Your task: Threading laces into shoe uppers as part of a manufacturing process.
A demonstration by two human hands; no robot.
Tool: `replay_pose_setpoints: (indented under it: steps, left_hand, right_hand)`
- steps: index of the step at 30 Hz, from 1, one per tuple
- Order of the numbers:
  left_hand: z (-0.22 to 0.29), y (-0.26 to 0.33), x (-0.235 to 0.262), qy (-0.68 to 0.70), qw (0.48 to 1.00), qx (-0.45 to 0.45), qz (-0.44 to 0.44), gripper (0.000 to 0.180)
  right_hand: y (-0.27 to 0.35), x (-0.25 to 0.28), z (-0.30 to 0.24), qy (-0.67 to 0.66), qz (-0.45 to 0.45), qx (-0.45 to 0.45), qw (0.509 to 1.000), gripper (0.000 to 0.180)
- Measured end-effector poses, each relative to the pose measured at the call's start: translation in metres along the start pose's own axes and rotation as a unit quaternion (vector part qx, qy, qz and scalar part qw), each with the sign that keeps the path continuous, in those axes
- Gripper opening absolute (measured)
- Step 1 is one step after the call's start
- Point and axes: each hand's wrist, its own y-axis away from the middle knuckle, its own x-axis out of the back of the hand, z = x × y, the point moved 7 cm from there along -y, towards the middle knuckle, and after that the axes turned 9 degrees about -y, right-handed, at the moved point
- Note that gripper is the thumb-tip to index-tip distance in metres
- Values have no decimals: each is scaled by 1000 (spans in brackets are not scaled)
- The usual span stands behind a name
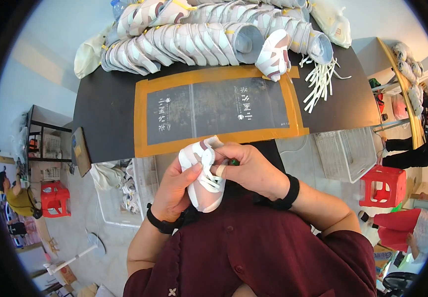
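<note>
We've got the shoe (205, 197) just our side of the table (345, 101), left hand (173, 187) wrapped round it, right hand (254, 171) pinching it by the laces (212, 181). Looks like lacing; next tug probably wants a steady left grip.

Pale blue wall (50, 54) beyond the far left corner of the black workbench (105, 109); light grey floor (293, 171); a red plastic stool (392, 174) off its right edge; another stool (55, 192) off the left, near a black-framed rack (51, 160).

Passage over taped mat (215, 106), one upper (274, 53) blocking far right corner, stacked uppers (189, 45) beyond
</note>
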Motion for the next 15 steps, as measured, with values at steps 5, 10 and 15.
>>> replay_pose_setpoints:
  steps: [5,10,15]
  left_hand:
    - [-18,7,0,25,999,26,11,52]
    - [-30,12,5,42,999,27,1,52]
    - [-31,12,7,32,999,28,-18,53]
  right_hand:
    - [5,6,19,86,-2,9,996,11]
    - [7,7,20,199,8,31,979,13]
    - [7,4,15,266,10,53,963,17]
